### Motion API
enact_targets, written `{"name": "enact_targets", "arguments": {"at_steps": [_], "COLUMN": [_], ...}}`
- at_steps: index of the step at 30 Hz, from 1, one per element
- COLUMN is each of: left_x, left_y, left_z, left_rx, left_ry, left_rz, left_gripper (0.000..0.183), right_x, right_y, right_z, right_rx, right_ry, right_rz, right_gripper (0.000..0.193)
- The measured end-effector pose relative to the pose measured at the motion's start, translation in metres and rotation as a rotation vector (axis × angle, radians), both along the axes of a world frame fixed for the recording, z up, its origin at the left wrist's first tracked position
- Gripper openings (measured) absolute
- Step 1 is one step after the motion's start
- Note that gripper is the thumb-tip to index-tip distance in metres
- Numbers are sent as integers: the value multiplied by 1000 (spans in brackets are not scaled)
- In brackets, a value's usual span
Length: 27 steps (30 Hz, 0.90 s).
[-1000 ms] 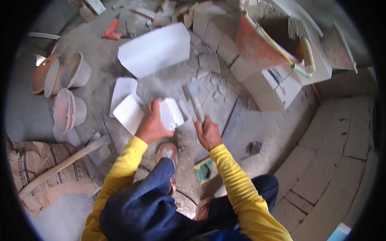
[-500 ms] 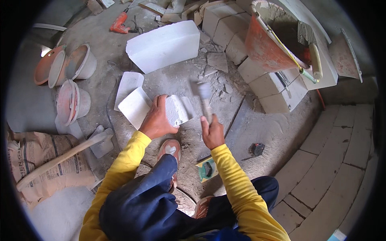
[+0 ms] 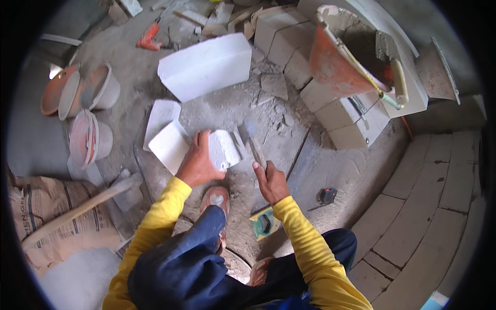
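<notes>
My left hand [image 3: 197,164] is closed around a small piece of white block [image 3: 224,149], whose upper face is rough and broken. In my right hand [image 3: 272,183] is the handle of a short hammer [image 3: 257,151] with a flat blade on one side; its head is slightly blurred. The blade meets or nearly meets the right side of the block piece; exact contact cannot be made out. Left of my left hand, two cut white block pieces [image 3: 169,146] lean against each other on the floor. A large white block [image 3: 205,66] stands beyond them.
An orange mortar bucket [image 3: 336,64] sits on stacked blocks [image 3: 359,128] at the far right. Buckets [image 3: 98,138], a paper sack [image 3: 67,214] and a long-handled tool [image 3: 85,206] lie left. A tape measure [image 3: 326,196] and a yellow-green float [image 3: 265,223] are near my right forearm. Beyond lies an orange drill [image 3: 149,37].
The hammer head has come left and down, from apart to right beside the block piece. My left hand still grips the piece. The whole view has shifted slightly.
</notes>
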State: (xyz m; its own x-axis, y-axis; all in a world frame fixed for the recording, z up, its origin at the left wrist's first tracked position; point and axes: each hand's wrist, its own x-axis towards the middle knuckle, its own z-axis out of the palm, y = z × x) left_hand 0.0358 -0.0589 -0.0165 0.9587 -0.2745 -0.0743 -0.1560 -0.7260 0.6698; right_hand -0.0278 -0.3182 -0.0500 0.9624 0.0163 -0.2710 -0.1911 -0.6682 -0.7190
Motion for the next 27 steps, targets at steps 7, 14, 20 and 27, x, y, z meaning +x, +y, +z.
{"name": "enact_targets", "arguments": {"at_steps": [7, 14, 20, 27], "left_x": [-10, -21, -9, -2], "left_y": [-7, 7, -6, 8], "left_z": [12, 2, 16, 3], "left_rx": [37, 31, -1, -11], "left_ry": [62, 41, 63, -32], "left_rz": [5, 45, 8, -8], "left_gripper": [118, 118, 110, 118], "right_x": [-23, -31, -15, -20], "right_y": [17, 18, 25, 17], "right_z": [95, 87, 72, 93], "right_rx": [281, 214, 178, 313], "right_ry": [-112, -52, -76, -165], "right_rz": [-46, -64, 9, -126], "right_gripper": [42, 47, 46, 47]}}
